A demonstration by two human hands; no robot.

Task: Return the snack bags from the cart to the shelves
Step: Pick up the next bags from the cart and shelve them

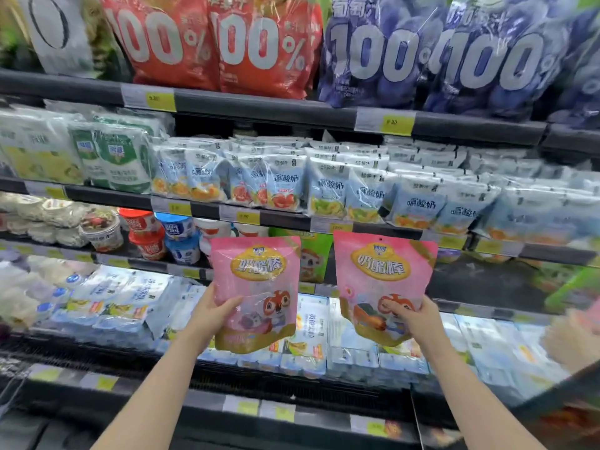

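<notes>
Two pink snack bags stand upright in front of the shelves (292,219). Left hand (214,311) pinches the left bag (256,287) at its lower left side. Right hand (414,316) pinches the right bag (380,280) at its lower right side.

Big red juice bags (214,43) sit at 12 o'clock, and big purple juice bags (438,56) are beside them at 1 o'clock. Light blue yogurt packs (341,186) fill the middle row. Green and white packs (120,157) stand at 10 o'clock. Red cups (143,232) and blue cups (178,237) sit at 9 o'clock. Yellow price tags (160,100) line the dark rails.
</notes>
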